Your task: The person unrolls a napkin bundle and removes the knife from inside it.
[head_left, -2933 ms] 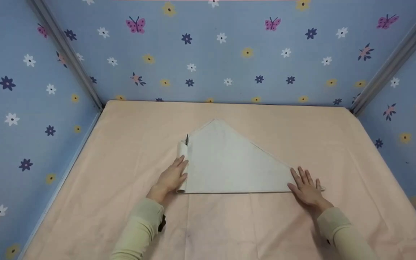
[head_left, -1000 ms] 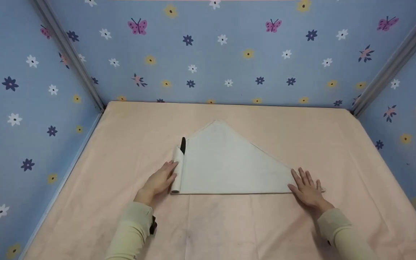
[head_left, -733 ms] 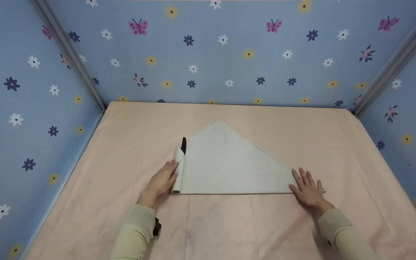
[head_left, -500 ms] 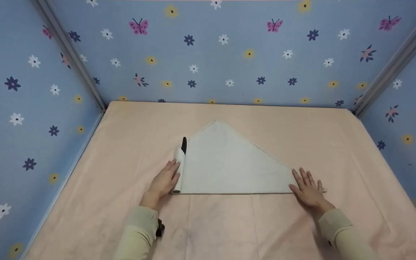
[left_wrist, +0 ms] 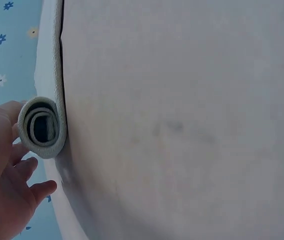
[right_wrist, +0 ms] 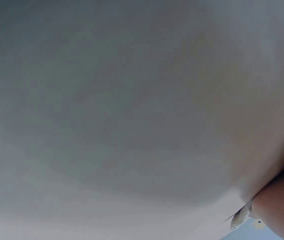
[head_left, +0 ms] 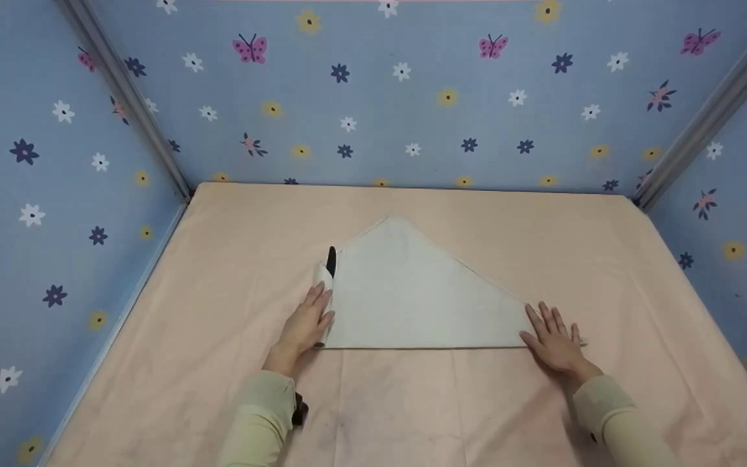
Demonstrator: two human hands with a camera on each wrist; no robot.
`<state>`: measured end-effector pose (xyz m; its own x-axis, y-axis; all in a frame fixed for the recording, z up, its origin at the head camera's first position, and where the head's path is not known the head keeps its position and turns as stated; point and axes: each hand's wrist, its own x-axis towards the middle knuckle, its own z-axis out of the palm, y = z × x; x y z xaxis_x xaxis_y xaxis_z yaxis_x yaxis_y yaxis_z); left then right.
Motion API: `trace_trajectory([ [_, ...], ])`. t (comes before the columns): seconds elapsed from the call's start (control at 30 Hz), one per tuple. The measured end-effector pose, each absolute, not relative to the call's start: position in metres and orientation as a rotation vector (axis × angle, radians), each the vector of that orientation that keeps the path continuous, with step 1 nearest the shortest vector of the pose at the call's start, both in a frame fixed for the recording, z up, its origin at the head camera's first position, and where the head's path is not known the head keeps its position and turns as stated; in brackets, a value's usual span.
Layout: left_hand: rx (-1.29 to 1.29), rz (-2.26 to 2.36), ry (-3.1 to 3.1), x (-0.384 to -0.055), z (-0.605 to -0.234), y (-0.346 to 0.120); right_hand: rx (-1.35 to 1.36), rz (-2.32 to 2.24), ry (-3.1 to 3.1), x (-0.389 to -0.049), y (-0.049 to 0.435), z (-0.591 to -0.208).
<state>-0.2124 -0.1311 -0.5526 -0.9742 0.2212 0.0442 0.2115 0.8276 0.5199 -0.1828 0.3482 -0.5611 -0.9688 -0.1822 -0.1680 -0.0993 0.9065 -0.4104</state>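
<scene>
A pale canvas-like cloth (head_left: 412, 292), folded to a peak at the far side, lies flat between my two hands. Its left end is wound into a tight roll (left_wrist: 42, 127), layered in a spiral around a dark hollow. From the roll's far end pokes a narrow black tip (head_left: 331, 262) of something mostly hidden inside. Across the roll lies my left hand (head_left: 302, 327), fingers extended over it in the head view. My right hand (head_left: 555, 344) rests flat with spread fingers on the cloth's right end, where a small pale cord-like bit (head_left: 583, 342) sticks out.
A peach tablecloth (head_left: 399, 408) with creases covers the table. Blue walls (head_left: 399, 84) printed with flowers and butterflies stand at the back and both sides, with grey posts (head_left: 133, 104) in the corners.
The roll first shifted left and showed more of the black tip. Since then my left hand has slid right and forward, further over the roll. My right hand stays in place.
</scene>
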Motion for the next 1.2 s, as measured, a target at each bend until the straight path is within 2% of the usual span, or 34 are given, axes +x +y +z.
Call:
trace_trajectory([
  [1.2,0.295,0.706,3.006,-0.2186,-0.5565,-0.1294,-0.222,-0.607,2.873,-0.1831,0.3486,-0.5628],
])
